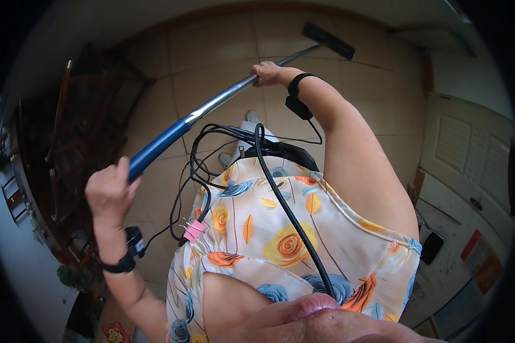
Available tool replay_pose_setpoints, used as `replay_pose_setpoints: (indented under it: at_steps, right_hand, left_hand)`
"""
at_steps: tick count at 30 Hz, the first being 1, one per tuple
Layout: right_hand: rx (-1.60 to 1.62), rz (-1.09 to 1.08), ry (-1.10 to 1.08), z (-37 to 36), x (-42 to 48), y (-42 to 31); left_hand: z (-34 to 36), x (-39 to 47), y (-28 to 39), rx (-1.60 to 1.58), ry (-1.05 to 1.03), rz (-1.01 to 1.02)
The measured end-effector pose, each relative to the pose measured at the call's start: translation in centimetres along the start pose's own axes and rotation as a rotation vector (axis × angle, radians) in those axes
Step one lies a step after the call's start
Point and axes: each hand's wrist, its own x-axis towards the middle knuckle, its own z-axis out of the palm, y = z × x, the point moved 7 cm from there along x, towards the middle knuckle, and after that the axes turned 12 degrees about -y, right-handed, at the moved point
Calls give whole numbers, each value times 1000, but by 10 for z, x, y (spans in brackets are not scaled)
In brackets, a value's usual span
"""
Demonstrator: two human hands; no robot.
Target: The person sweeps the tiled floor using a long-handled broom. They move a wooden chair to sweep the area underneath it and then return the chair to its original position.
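A flat mop (223, 96) with a blue-gripped metal pole runs slantwise before me. My left hand (111, 188) is closed around the end of its blue grip, at the left of the view. Farther down the bare metal pole, my right hand (267, 73) is wrapped around it. The dark, flat mop head (328, 41) rests on the tiled floor at the far right, its underside hidden. Both of my wrists wear black straps with small devices, and black cables loop in front of my floral clothing.
Dark wooden furniture (81, 120) stands to the left on the beige tiled floor (216, 47). A pale panelled door (468, 145) is at the right. Black cables (193, 158) hang between my arms. A wall borders the floor beyond the mop head.
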Motion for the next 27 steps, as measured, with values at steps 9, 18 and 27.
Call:
replay_pose_setpoints:
  at_steps: [9, 18, 27]
  right_hand:
    - [188, -359, -499, 24, 15, -147]
    - [-16, -266, -320, 26, 26, -126]
    - [-108, 74, 172, -11, -15, -10]
  left_hand:
    - [-61, -95, -63, 9, -178, -233]
    - [-20, -86, -45, -61, -10, -260]
    - [18, 20, 30, -133, 119, -132]
